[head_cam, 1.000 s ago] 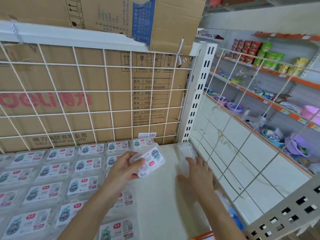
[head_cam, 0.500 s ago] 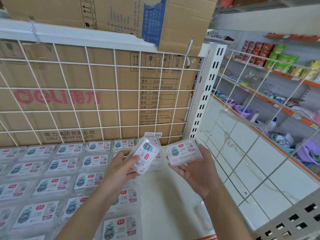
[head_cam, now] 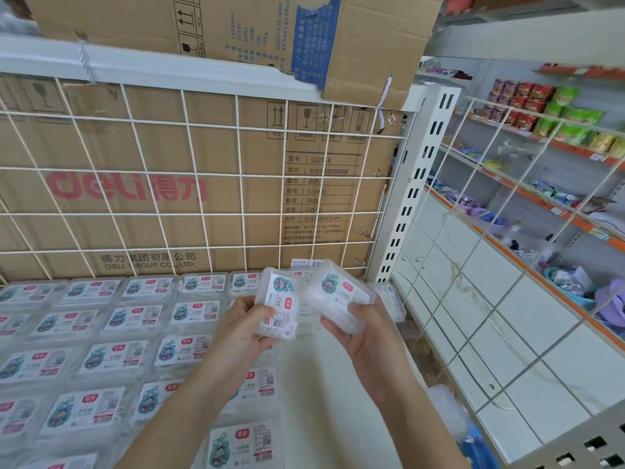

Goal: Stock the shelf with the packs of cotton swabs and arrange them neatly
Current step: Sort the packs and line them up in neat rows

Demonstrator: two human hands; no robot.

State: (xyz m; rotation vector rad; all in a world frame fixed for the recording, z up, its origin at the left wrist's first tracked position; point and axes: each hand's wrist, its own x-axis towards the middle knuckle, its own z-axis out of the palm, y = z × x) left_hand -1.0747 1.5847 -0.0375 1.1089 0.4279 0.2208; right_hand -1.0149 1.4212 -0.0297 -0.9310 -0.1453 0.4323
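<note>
Left hand (head_cam: 243,330): fingers curled round a clear pack of cotton swabs, thumb on the label side. This left pack (head_cam: 279,306) stands almost on end, label toward the camera, long axis running up and away.

Right hand (head_cam: 365,336): palm up, fingers curled under a second pack and gripping it from below. This right pack (head_cam: 341,299) is tipped, its long axis slanting down to the right, label partly turned up. The two packs are close together at their upper corners; touching or not, cannot tell. Both are held in the air above the shelf (head_cam: 321,384).

Laid packs (head_cam: 135,333): flat in rows on the left part of the shelf, labels up, each long axis running left to right. The last filled column passes under the left wrist.

Key relation: the bare white strip of shelf lies just below and ahead of both hands, between that last column and the side grid (head_cam: 490,299). The right hand is nearer the strip; the left hand is nearer the filled rows.

Judgement: neither held pack matches the laid ones yet. Each needs turning flat, label up, long axis crosswise, before going down. The left pack needs the larger turn.

Beyond: the back grid (head_cam: 203,164) closes the rear, with a cardboard box (head_cam: 135,204) behind it. A slotted white post (head_cam: 416,184) marks the rear right corner. Something clear lies beside the right hand near the post; too blurred to name.
</note>
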